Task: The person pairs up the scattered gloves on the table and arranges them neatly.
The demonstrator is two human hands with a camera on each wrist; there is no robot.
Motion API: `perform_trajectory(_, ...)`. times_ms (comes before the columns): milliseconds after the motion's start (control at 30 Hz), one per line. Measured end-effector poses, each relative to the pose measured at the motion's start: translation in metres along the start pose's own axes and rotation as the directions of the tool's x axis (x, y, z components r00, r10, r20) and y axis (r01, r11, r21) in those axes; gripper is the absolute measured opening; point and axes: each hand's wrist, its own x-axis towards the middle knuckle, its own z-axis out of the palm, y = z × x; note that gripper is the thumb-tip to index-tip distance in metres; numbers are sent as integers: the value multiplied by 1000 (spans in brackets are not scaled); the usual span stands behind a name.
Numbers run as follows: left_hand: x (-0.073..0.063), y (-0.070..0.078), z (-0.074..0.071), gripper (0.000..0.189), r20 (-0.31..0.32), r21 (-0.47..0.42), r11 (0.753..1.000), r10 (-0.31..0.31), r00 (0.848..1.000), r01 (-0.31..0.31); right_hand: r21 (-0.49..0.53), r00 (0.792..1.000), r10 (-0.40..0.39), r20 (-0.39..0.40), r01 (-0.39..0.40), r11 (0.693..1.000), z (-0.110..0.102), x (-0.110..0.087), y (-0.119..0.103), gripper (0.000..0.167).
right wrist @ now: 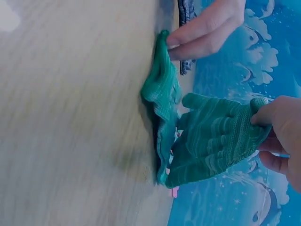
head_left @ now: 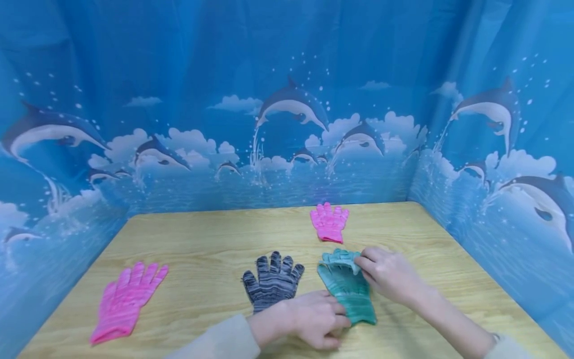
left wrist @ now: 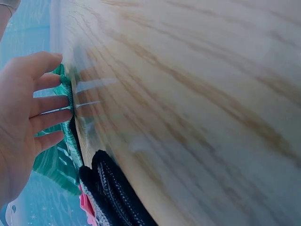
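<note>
Green knitted gloves (head_left: pixel 352 294) lie in front of me, one flat on the table and another raised over it. My right hand (head_left: pixel 390 274) pinches the raised green glove (right wrist: pixel 216 136) by its cuff edge between thumb and fingers, and that glove's fingers hang toward the table. Beside the cuff end of the lower glove (right wrist: pixel 160 94) is my left hand (head_left: pixel 309 319), its fingertips touching the green fabric. In the left wrist view these fingers (left wrist: pixel 49 102) are spread and fairly straight.
A black-and-grey glove (head_left: pixel 274 279) lies just left of the green ones, partly behind my left forearm. One pink glove (head_left: pixel 127 299) is at the left and another pink glove (head_left: pixel 329 222) at the back. Blue dolphin curtains (head_left: pixel 215 50) enclose the wooden table (head_left: pixel 202 239).
</note>
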Motion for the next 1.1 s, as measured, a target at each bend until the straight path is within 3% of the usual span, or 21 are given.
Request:
perform_trajectory(100, 1, -1, 0, 34, 0, -1, 1000, 3, 1000, -3, 17, 997, 73, -6, -73, 997, 0, 2, 3, 10)
perform_trajectory(200, 1, -1, 1, 34, 1, -7, 1000, 2, 1000, -2, 14, 991, 132, -25, -131, 991, -1, 7, 11, 19)
perform_trajectory(333, 1, -1, 1, 34, 2, -11, 1000, 1, 1000, -1, -10, 988, 146, -56, -147, 989, -1, 12, 25, 18)
perform_trajectory(500, 1, 0, 1, 35, 9, -10, 1000, -5, 1000, 5, -39, 989, 106, -100, -110, 993, 0, 16, 34, 11)
perform_trajectory(700, 1, 0, 2, 37, 8, -13, 1000, -6, 1000, 6, -78, 992, -41, -122, 32, 996, 5, 14, 29, 39)
perform_trajectory(833, 1, 0, 2, 35, -7, -4, 1000, 3, 1000, -3, -67, 991, -106, -81, 100, 993, 10, 7, 18, 45)
perform_trajectory(933, 0, 0, 2, 34, -12, 1, 1000, 6, 1000, -6, -43, 993, -112, -28, 111, 993, 13, 2, 10, 43)
perform_trajectory(1100, 0, 0, 2, 35, -4, 2, 1000, 8, 1000, -7, -3, 995, -70, 71, 70, 998, 13, -5, 2, 11)
